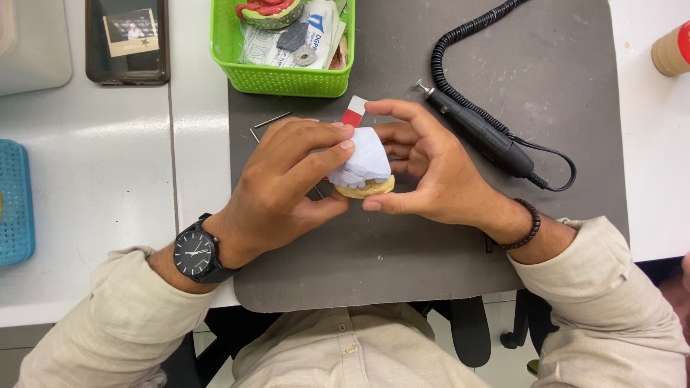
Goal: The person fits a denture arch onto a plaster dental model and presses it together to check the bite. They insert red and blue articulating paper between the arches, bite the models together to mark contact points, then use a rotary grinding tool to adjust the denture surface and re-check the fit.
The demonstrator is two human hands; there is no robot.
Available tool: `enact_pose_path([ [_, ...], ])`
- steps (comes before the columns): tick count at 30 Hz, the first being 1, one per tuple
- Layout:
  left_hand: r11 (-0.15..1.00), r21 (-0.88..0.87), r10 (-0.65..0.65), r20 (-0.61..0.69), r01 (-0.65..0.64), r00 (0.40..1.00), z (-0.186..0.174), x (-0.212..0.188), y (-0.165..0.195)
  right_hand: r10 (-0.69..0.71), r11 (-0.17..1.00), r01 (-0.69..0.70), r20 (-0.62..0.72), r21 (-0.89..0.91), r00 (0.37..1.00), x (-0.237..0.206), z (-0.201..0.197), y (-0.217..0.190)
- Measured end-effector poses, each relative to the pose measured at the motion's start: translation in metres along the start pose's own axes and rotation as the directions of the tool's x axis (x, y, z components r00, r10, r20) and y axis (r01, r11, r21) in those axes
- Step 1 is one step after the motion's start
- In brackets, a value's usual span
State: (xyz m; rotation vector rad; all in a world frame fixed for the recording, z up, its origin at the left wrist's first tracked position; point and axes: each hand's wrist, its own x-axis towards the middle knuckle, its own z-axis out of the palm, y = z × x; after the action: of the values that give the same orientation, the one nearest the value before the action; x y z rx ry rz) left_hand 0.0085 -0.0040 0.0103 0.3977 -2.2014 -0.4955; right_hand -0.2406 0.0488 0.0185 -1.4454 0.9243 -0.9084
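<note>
**Both hands closed on a pair of dental casts above the grey mat**

Head view: The left hand (287, 179) and the right hand (431, 172) met over the dark grey mat (431, 237) on the white worktop (108, 165). Between them sat a pale blue cast (366, 154) resting on a yellowish cast (366, 188). The left hand was closed around the pair, fingers over the blue top and thumb under the yellow base. The right hand gripped them from the other side, thumb along the lower edge and fingers curled behind. A small red and white strip (354, 111) stood up just behind the casts; whether a finger pinched it could not be made out. A black rotary handpiece (478, 133) with its coiled cord (467, 36) lay on the mat to the right, apart from the hands. A green basket (287, 79) of small items stood at the mat's far edge, a dark phone (128, 43) to its left, and a blue tray (16, 201) near the left border. Two thin metal burs (272, 120) lay near the left hand's fingers.
</note>
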Motion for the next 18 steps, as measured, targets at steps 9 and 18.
enact_pose_path([
  [9,0.997,0.019,-0.077,0.025,0.076,0.997,-0.003,0.004,0.002,-0.121,0.941,0.117,0.006,-0.318,0.993,0.001,-0.003,0.002],
  [18,0.983,0.179,0.010,-0.241,0.034,0.970,-0.038,0.009,-0.019,-0.289,0.650,0.126,-0.090,-0.749,0.953,0.018,-0.001,0.005],
])
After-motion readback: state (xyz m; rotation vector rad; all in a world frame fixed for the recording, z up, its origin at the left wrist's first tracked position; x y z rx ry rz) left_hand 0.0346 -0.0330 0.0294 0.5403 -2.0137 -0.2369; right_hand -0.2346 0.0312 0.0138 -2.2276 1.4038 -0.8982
